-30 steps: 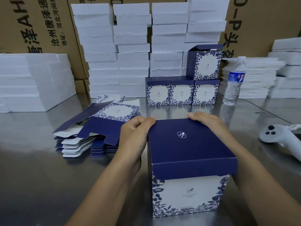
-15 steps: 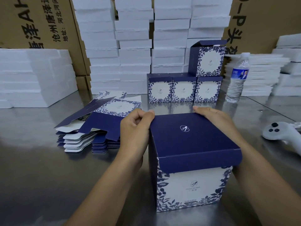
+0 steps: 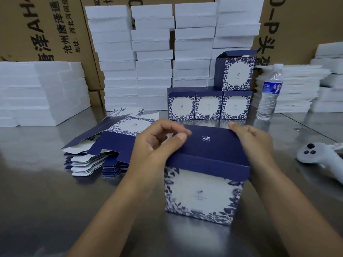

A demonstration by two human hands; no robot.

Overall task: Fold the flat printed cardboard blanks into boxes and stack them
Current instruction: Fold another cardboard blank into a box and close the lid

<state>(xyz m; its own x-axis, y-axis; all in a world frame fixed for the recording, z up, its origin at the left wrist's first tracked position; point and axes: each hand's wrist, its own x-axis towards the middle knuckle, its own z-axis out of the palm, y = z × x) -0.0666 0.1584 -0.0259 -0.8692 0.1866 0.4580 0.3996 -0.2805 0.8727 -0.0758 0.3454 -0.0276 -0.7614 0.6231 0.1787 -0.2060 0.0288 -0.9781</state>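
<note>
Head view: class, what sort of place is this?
Probably a packing workshop or warehouse: stacked white foam blocks, big printed cartons behind, and a pile of flat box blanks on a steel table.

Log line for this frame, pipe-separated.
box: lid down | left hand: thumb on lid | right hand: holds lid's far right corner | finished boxes: four behind | flat blanks: pile left

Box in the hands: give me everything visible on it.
The box looks like printed cardboard: a navy lid with a small white emblem and a white front panel framed by blue leaf print. It stands on the steel table, nearest the camera. The lid is folded down, its front flap overlapping the panel. The left hand curls at the lid's left rear corner, thumb on top. The right hand grips the right rear edge.
</note>
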